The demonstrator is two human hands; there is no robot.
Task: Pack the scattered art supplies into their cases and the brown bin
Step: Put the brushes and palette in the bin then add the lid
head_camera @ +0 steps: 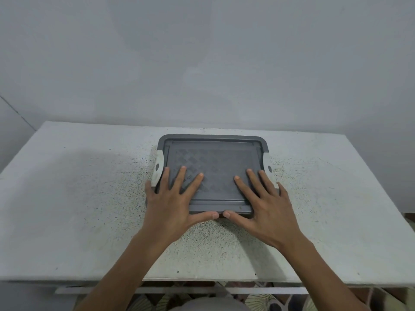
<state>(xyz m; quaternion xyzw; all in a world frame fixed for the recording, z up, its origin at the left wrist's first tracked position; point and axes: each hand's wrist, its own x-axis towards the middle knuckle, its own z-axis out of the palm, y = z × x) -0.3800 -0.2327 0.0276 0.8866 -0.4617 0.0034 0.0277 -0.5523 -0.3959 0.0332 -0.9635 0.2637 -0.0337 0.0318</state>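
Observation:
A bin with a dark grey patterned lid [213, 158] sits near the middle of the speckled white table [89, 198]. White latches stand on its left side [158, 169] and right side [268, 169]. My left hand [173, 203] lies flat on the lid's near left part, fingers spread and straight. On the near right part my right hand [262, 205] presses the same way. Both thumbs meet at the lid's front edge. No loose art supplies are in view.
A plain grey wall rises right behind the table. The table's front edge runs across the bottom of the view, with patterned floor below it. A dark object shows at the far right edge [409, 217].

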